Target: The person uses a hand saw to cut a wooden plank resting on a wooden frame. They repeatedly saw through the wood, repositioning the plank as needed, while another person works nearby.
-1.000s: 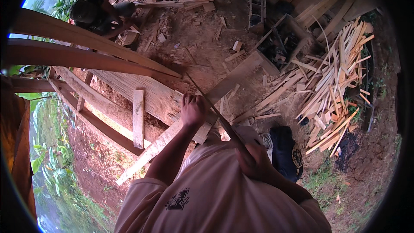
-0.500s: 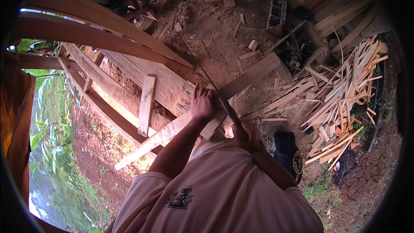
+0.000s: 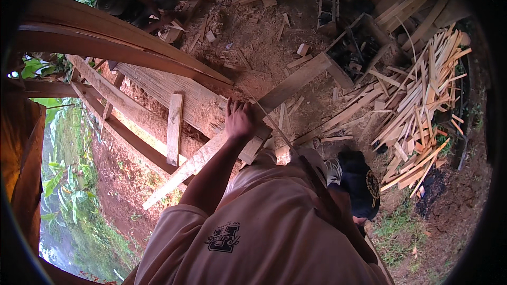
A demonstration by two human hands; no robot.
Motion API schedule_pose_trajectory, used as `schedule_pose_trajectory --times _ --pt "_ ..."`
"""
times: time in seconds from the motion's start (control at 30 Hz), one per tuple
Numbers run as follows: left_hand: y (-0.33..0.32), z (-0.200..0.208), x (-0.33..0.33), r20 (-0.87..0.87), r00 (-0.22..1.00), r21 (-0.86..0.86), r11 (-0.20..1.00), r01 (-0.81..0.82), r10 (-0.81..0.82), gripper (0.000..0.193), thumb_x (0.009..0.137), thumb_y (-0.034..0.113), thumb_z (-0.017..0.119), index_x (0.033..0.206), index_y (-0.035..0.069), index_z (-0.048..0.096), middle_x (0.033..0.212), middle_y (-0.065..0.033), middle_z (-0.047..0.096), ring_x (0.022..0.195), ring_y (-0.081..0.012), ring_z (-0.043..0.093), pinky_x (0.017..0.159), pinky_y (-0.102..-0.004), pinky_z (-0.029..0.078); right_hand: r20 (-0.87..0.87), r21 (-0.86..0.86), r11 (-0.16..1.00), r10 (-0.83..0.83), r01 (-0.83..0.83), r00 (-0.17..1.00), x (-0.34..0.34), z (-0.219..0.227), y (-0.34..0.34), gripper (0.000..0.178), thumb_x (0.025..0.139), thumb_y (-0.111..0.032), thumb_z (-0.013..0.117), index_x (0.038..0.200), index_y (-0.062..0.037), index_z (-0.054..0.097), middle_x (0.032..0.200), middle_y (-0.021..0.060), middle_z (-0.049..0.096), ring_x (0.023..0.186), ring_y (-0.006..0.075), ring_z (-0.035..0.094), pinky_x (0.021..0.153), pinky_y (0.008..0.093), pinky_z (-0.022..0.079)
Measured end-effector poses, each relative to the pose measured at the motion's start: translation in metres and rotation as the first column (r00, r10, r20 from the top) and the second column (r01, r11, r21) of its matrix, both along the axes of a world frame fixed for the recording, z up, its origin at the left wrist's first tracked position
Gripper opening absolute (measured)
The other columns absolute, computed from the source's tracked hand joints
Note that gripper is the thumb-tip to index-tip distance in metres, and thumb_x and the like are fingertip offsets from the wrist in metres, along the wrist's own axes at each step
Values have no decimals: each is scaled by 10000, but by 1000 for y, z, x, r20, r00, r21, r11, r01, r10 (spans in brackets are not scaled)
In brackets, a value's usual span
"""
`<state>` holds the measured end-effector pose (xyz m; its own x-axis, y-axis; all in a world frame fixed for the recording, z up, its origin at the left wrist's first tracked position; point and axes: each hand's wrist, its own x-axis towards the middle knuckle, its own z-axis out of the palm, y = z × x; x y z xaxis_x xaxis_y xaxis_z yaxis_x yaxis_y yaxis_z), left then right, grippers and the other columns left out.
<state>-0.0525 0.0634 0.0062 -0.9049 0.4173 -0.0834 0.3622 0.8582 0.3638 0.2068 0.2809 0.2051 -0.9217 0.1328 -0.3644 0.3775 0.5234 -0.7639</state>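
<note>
My left hand [image 3: 241, 119] presses on a long pale board [image 3: 193, 168], its fingers bent over the board's edge. The board slants from lower left to upper right across thick timber. Right beside that hand, the long thin blade of a hand saw [image 3: 278, 131], seen almost edge-on, crosses the board. Back against my right side, my right hand [image 3: 348, 208] is closed at the saw's near end; my shirt and arm partly hide the grip and handle.
Big curved planks [image 3: 132, 47] jut in from the left. A wide beam [image 3: 158, 87] and a short slat [image 3: 175, 129] lie below them. Thin offcuts [image 3: 422, 105] are heaped at right, near open wooden boxes [image 3: 364, 47]. Another person [image 3: 129, 2] crouches at far left.
My right hand has drawn back toward my body and to the right, pulling the saw with it. My left hand keeps its place on the board. The whole view has shifted slightly.
</note>
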Motion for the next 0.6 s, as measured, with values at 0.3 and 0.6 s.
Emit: schedule_pose_trajectory --times 0.3,0.6 --pt "-3 -3 -1 -30 999 45 998 33 -31 296 922 272 571 1065 36 678 1070 -187 709 1211 -318 591 1242 -496 248 131 -27 997 79 -76 988 -17 45 -13 233 900 -232 720 1010 -32 676 819 200 669 736 419 679 612 449 521" --pt "-5 6 -2 41 997 71 996 54 -57 359 919 246 572 1187 21 656 1116 -187 700 1229 -317 583 1252 -500 226 -278 -79 997 -30 8 960 -100 -50 -53 163 930 -157 708 887 -11 649 680 174 611 584 342 631 540 420 464"
